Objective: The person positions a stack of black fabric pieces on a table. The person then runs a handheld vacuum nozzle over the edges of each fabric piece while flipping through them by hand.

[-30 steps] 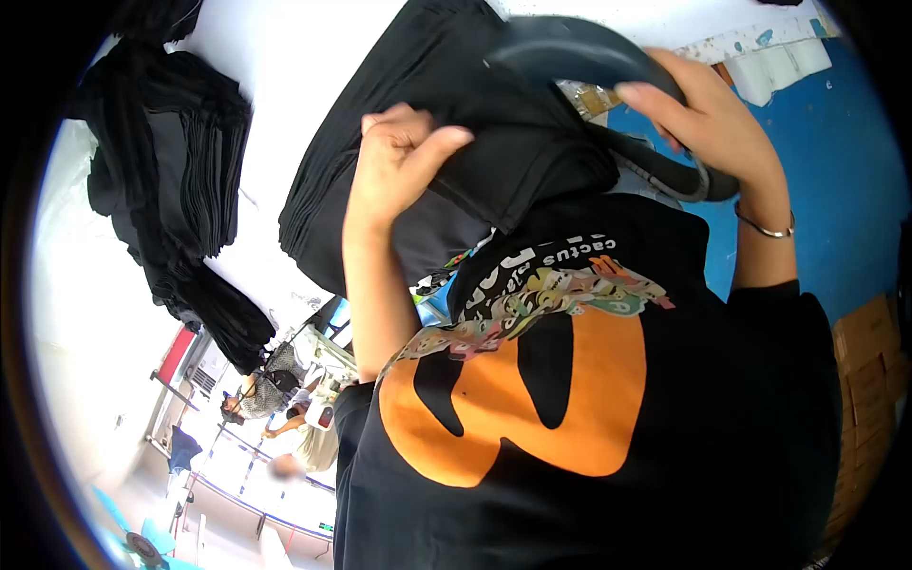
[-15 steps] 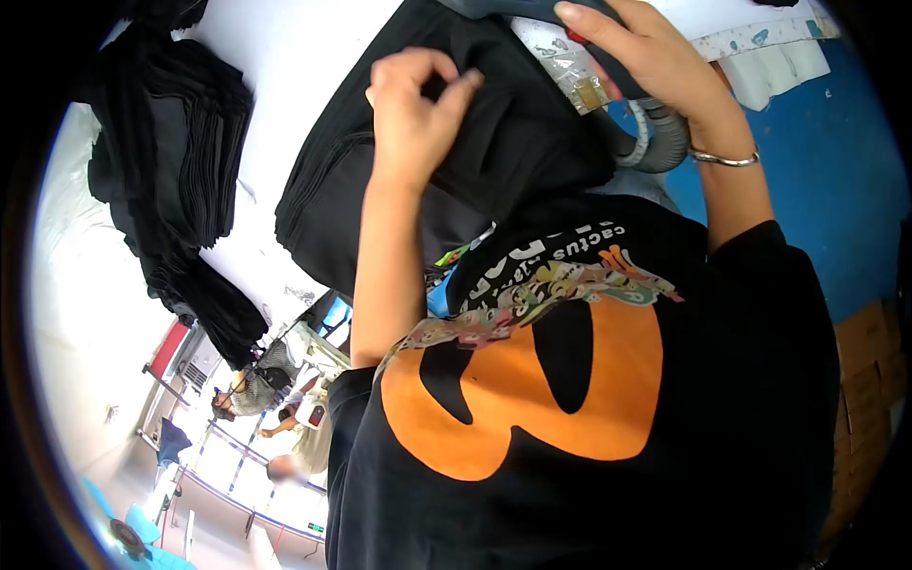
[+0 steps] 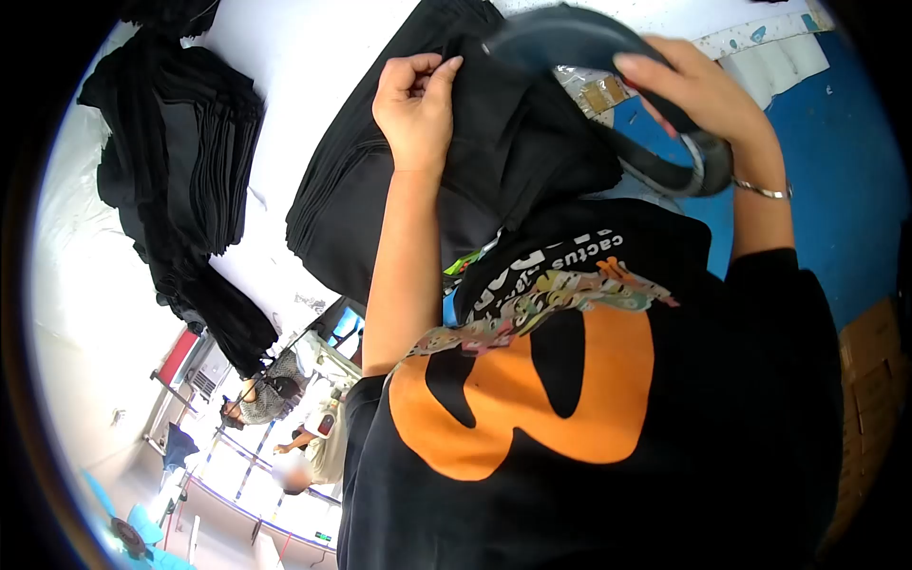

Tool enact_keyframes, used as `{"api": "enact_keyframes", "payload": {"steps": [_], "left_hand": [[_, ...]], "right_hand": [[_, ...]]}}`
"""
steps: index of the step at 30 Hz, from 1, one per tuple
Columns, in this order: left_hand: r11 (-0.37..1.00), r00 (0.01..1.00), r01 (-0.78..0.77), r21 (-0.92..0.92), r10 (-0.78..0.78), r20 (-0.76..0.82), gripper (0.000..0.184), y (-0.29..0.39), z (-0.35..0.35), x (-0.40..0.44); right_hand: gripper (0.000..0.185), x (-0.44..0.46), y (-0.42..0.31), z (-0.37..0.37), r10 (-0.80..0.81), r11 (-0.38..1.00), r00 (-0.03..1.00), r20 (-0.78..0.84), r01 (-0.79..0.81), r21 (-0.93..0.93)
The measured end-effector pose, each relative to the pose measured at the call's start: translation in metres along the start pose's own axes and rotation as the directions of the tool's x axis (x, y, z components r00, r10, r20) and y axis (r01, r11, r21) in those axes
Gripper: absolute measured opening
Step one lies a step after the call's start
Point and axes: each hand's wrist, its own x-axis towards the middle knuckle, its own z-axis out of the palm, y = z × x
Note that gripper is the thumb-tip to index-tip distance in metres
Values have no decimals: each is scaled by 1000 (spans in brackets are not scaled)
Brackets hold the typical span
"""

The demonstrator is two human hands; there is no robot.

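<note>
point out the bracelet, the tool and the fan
Bracelet (image 3: 763,192): head view, its metal band
Tool (image 3: 579,40): head view, its dark body
Fan (image 3: 127,537): head view, its hub

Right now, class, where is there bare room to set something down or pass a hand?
The white table is bare between the left stack of black cloth and the central black cloth pile. Blue floor lies open beyond the right hand. The pile is crowded: the left hand is over it, beside a dark handheld tool.

Bright leftward glare, blurred tool, dark curved edges.
</note>
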Motion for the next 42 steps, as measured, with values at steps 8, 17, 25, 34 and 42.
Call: {"api": "enact_keyframes", "payload": {"steps": [8,17,25,34,42], "left_hand": [[959,746,251,-132,-105,657,16,30,-71,5],[839,965,-250,484,172,201,46,6,-14,7],[852,990,-136,506,103,94,56,-1,-9,-1],[878,994,3,478,-55,94,58,9,-13,3],[830,987,-152,537,157,36,59,2,-12,14]], "right_hand": [[44,34,7,26,-680,723,623,-386,484,-493],[47,29,-49,37,-242,914,904,-353,91,-395],[46,10,-38,41,-140,842,969,-204,9,-539],[48,-4,-64,66,-287,751,894,-345,-14,-660],[54,22,-52,56,-292,718,914,-283,14,-696]]}}
